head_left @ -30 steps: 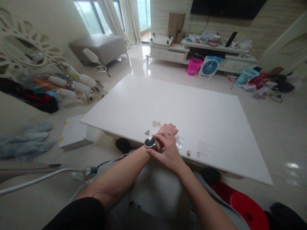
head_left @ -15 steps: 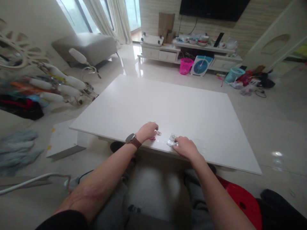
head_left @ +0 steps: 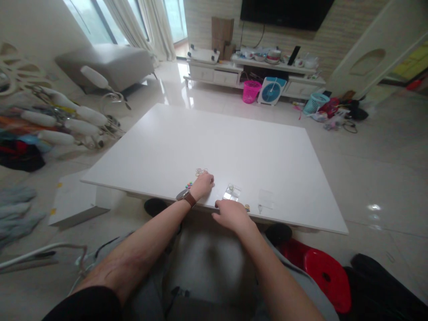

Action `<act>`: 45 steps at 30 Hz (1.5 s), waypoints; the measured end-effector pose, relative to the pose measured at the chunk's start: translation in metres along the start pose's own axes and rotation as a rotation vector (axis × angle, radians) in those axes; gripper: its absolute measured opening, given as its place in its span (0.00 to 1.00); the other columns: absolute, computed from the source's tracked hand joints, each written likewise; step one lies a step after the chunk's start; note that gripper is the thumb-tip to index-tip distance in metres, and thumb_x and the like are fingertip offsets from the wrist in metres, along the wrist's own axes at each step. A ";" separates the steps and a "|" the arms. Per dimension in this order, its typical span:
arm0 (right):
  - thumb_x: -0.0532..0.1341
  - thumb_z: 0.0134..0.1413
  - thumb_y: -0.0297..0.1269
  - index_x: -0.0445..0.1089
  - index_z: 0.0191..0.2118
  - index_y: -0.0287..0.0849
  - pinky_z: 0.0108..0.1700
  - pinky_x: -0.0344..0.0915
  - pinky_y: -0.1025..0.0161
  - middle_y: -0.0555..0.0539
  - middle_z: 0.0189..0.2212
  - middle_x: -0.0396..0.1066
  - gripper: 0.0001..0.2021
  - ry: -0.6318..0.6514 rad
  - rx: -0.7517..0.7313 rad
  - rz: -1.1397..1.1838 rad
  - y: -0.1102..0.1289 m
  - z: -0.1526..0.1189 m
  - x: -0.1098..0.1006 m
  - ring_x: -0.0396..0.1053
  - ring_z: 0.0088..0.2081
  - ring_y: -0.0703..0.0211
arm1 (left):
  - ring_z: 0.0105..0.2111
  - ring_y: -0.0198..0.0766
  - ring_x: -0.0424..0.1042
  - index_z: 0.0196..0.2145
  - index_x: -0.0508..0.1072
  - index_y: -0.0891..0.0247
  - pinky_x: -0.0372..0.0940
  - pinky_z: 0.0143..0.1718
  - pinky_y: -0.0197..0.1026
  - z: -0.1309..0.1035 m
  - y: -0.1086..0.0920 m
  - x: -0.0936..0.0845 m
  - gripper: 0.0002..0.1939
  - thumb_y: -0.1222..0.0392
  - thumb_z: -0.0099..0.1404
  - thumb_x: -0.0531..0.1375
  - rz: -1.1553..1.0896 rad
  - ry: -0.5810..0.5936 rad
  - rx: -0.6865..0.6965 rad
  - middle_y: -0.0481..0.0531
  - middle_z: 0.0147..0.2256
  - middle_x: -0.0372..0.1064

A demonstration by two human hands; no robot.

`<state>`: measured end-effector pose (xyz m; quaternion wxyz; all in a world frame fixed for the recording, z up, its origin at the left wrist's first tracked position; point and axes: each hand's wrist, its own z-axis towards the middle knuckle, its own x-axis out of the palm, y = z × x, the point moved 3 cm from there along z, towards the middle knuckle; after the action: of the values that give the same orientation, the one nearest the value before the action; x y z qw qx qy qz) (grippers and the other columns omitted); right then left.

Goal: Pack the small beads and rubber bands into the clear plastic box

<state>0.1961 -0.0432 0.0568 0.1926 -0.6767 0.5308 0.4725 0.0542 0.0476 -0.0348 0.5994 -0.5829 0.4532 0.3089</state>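
Mostly a big white worktop (head_left: 234, 142) fills the view, low, on a glossy tiled floor (head_left: 377, 169). Behind it a grey sofa (head_left: 107, 64) at far left, a white TV unit (head_left: 254, 73) with a pink basket (head_left: 251, 91) and a blue fan (head_left: 271, 91) in front of it. Red stool (head_left: 326, 278) at lower right, beside the person's knee. Left hand (head_left: 203, 184) sits on the worktop near its front edge, brown-strap watch (head_left: 185, 196) on the wrist, fingers curled in tight to a loose fist; whether anything is inside it, cannot tell. Right hand (head_left: 232, 215) rests at the front edge of the worktop, fingers bent down over the edge, nothing visibly gripped. Small clear plastic bag (head_left: 232, 192) lies flat between the two hands, just beyond the right hand, apart from both. Thin rubber bands (head_left: 201, 171) lie in a little cluster just past the left hand. Tiny coloured bits (head_left: 189, 185) sit just left of the left hand. Another flat clear bag (head_left: 266, 199) lies to the right, near the edge.
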 end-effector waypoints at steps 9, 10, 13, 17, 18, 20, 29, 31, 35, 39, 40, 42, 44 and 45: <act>0.57 0.60 0.43 0.75 0.49 0.43 0.45 0.70 0.54 0.39 0.48 0.78 0.16 -0.013 0.001 0.015 -0.004 -0.004 -0.006 0.76 0.49 0.44 | 0.41 0.48 0.75 0.34 0.78 0.67 0.66 0.46 0.47 0.012 0.008 0.007 0.08 0.67 0.61 0.59 0.014 0.108 -0.043 0.61 0.36 0.77; 0.57 0.60 0.43 0.75 0.49 0.43 0.46 0.70 0.54 0.39 0.48 0.78 0.17 -0.013 0.000 0.017 -0.004 -0.004 -0.006 0.76 0.49 0.44 | 0.41 0.48 0.75 0.34 0.79 0.67 0.66 0.46 0.47 0.012 0.009 0.007 0.09 0.68 0.60 0.58 0.025 0.114 -0.039 0.61 0.36 0.77; 0.57 0.61 0.43 0.75 0.50 0.43 0.46 0.70 0.54 0.39 0.48 0.78 0.17 -0.014 0.001 0.016 -0.004 -0.005 -0.007 0.76 0.49 0.44 | 0.42 0.48 0.74 0.35 0.80 0.67 0.66 0.47 0.47 0.013 0.011 0.005 0.14 0.73 0.57 0.55 0.065 0.117 -0.033 0.62 0.38 0.76; 0.57 0.61 0.44 0.75 0.49 0.43 0.46 0.70 0.54 0.38 0.48 0.78 0.17 -0.016 -0.003 0.011 -0.004 -0.005 -0.006 0.76 0.49 0.44 | 0.43 0.48 0.74 0.39 0.79 0.68 0.66 0.49 0.48 0.010 0.011 0.004 0.16 0.73 0.57 0.54 0.145 0.112 -0.029 0.64 0.40 0.75; 0.57 0.61 0.44 0.75 0.49 0.43 0.46 0.70 0.54 0.38 0.48 0.78 0.17 -0.015 -0.005 0.009 -0.004 -0.005 -0.006 0.76 0.49 0.44 | 0.43 0.49 0.74 0.39 0.78 0.69 0.66 0.49 0.48 0.010 0.010 0.004 0.16 0.73 0.58 0.54 0.170 0.117 -0.029 0.64 0.40 0.75; 0.57 0.60 0.44 0.75 0.49 0.43 0.45 0.70 0.54 0.39 0.47 0.78 0.17 -0.009 -0.008 0.006 -0.004 -0.006 -0.006 0.76 0.49 0.44 | 0.44 0.51 0.74 0.41 0.78 0.71 0.66 0.49 0.49 0.008 0.008 0.003 0.16 0.73 0.60 0.52 0.210 0.124 -0.027 0.67 0.40 0.75; 0.57 0.60 0.44 0.75 0.48 0.44 0.45 0.70 0.54 0.38 0.48 0.78 0.16 0.010 -0.005 -0.011 -0.004 -0.003 -0.003 0.76 0.48 0.45 | 0.46 0.48 0.74 0.40 0.78 0.72 0.66 0.52 0.46 0.009 0.007 -0.005 0.16 0.73 0.60 0.52 0.228 0.112 -0.031 0.67 0.43 0.75; 0.57 0.60 0.44 0.75 0.49 0.44 0.45 0.70 0.54 0.38 0.48 0.77 0.16 0.019 -0.007 -0.009 -0.004 -0.002 -0.003 0.76 0.49 0.45 | 0.48 0.48 0.73 0.42 0.78 0.72 0.65 0.54 0.45 0.008 0.008 -0.006 0.17 0.73 0.60 0.52 0.230 0.101 -0.037 0.68 0.46 0.74; 0.57 0.61 0.44 0.75 0.49 0.44 0.46 0.70 0.54 0.38 0.48 0.77 0.16 0.026 -0.012 -0.012 -0.003 -0.002 -0.002 0.76 0.49 0.45 | 0.50 0.51 0.72 0.45 0.76 0.75 0.65 0.53 0.46 0.005 0.009 -0.003 0.18 0.73 0.62 0.51 0.233 0.103 -0.059 0.71 0.47 0.73; 0.57 0.62 0.44 0.75 0.49 0.44 0.47 0.69 0.54 0.37 0.49 0.77 0.17 0.035 -0.017 -0.011 -0.002 -0.002 -0.003 0.75 0.50 0.45 | 0.48 0.54 0.74 0.42 0.77 0.74 0.66 0.48 0.48 0.008 0.008 -0.004 0.15 0.70 0.63 0.52 0.223 0.114 -0.080 0.73 0.46 0.74; 0.57 0.61 0.44 0.75 0.50 0.44 0.47 0.69 0.54 0.37 0.49 0.77 0.16 0.037 -0.016 -0.011 -0.002 -0.003 -0.003 0.75 0.50 0.45 | 0.46 0.53 0.75 0.40 0.77 0.73 0.66 0.47 0.48 0.010 0.006 -0.005 0.14 0.69 0.63 0.53 0.216 0.124 -0.078 0.72 0.44 0.74; 0.58 0.61 0.44 0.75 0.50 0.44 0.47 0.70 0.55 0.37 0.49 0.77 0.16 0.037 -0.016 -0.010 -0.001 -0.004 -0.004 0.75 0.49 0.45 | 0.41 0.49 0.76 0.35 0.77 0.70 0.66 0.44 0.45 0.014 -0.001 -0.008 0.11 0.66 0.63 0.54 0.191 0.154 -0.062 0.67 0.38 0.76; 0.58 0.61 0.44 0.75 0.50 0.43 0.47 0.70 0.55 0.37 0.48 0.77 0.17 0.039 -0.020 -0.010 0.000 -0.006 -0.005 0.75 0.50 0.45 | 0.37 0.45 0.76 0.32 0.77 0.67 0.66 0.42 0.42 0.016 -0.011 -0.009 0.10 0.63 0.64 0.55 0.134 0.167 -0.023 0.61 0.34 0.77; 0.58 0.61 0.44 0.75 0.50 0.42 0.47 0.69 0.55 0.36 0.48 0.77 0.17 0.042 -0.022 -0.010 0.001 -0.006 -0.005 0.75 0.50 0.44 | 0.36 0.43 0.75 0.32 0.76 0.66 0.66 0.41 0.41 0.016 -0.017 -0.009 0.10 0.63 0.65 0.56 0.095 0.154 0.007 0.59 0.33 0.76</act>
<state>0.1977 -0.0456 0.0639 0.1764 -0.6911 0.5261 0.4631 0.0690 0.0628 -0.0207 0.5495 -0.5809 0.5261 0.2896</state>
